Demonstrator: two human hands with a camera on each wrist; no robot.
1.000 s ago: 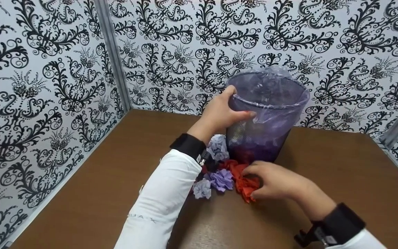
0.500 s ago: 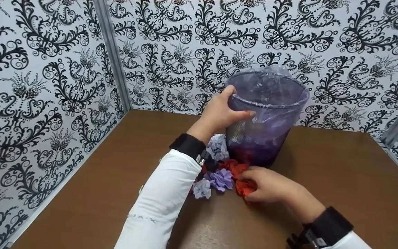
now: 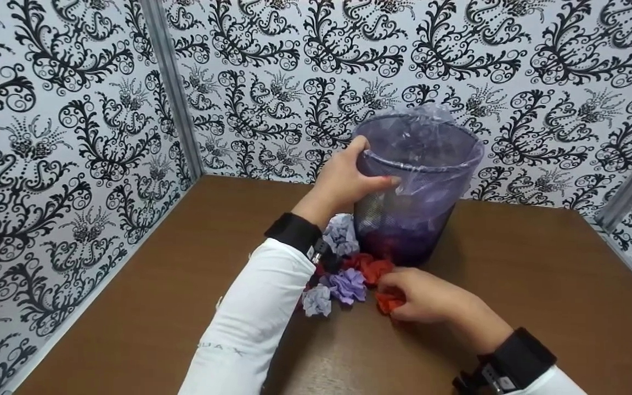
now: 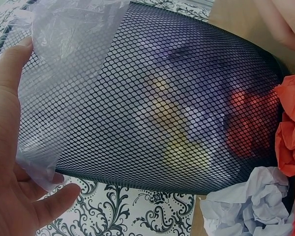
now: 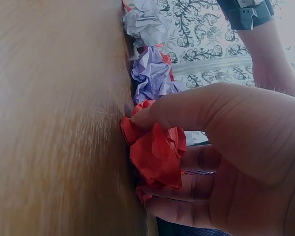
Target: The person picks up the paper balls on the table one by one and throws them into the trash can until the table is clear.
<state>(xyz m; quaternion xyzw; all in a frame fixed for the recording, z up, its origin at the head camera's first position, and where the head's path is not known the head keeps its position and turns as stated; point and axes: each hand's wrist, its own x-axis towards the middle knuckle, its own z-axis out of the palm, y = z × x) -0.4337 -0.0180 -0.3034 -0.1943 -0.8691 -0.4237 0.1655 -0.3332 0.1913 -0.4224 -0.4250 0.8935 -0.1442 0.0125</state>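
Observation:
A black mesh bin (image 3: 410, 219) lined with a purple plastic bag (image 3: 431, 137) stands on the brown table (image 3: 157, 307). My left hand (image 3: 349, 178) grips the bin's near rim, thumb over the liner; the left wrist view shows the mesh (image 4: 187, 98) with red and yellow paper inside. My right hand (image 3: 425, 299) lies on the table in front of the bin and pinches a crumpled red paper ball (image 3: 388, 300) (image 5: 157, 155). Beside it lie more crumpled balls: purple (image 3: 346, 285), pale lilac (image 3: 317, 300) and another red one (image 3: 373, 267).
Patterned black-and-white walls (image 3: 74, 137) close the table at the left and back, with a metal corner post (image 3: 176, 93). Another post (image 3: 631, 192) stands at the right. Bare table surface lies to the left and right of the bin.
My right hand has drawn in round the red paper ball and slid slightly left, gathering it between fingers and thumb. The left hand has stayed on the bin's rim.

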